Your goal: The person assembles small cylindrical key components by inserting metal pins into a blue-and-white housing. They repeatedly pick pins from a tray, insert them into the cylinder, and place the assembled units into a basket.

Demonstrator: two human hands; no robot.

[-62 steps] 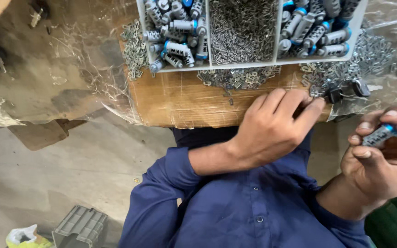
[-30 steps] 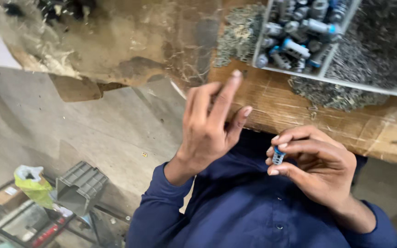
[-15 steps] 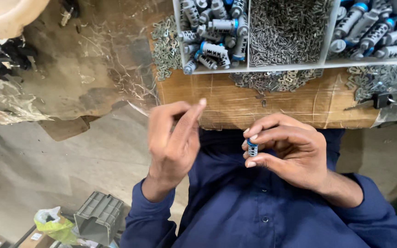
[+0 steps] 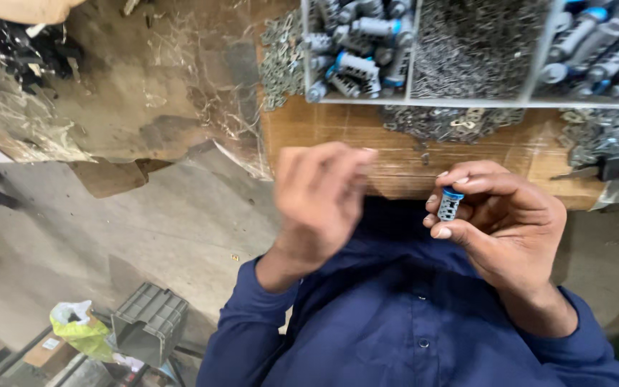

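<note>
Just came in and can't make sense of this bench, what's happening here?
A person in a dark blue shirt sits at a wooden bench. Their right hand pinches a small grey cylinder with a blue cap between thumb and fingertips. The left hand, blurred, is raised beside it and looks empty. Above sits a divided tray holding more such cylinders and a heap of small metal clips.

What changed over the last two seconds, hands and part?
The left hand lifted off the wooden bench edge and came in front of the chest, blurred, beside the right hand. The right hand moved inward too, turning the small grey cylinder with a blue cap upright in its fingertip grip. Divided tray unchanged.
</note>
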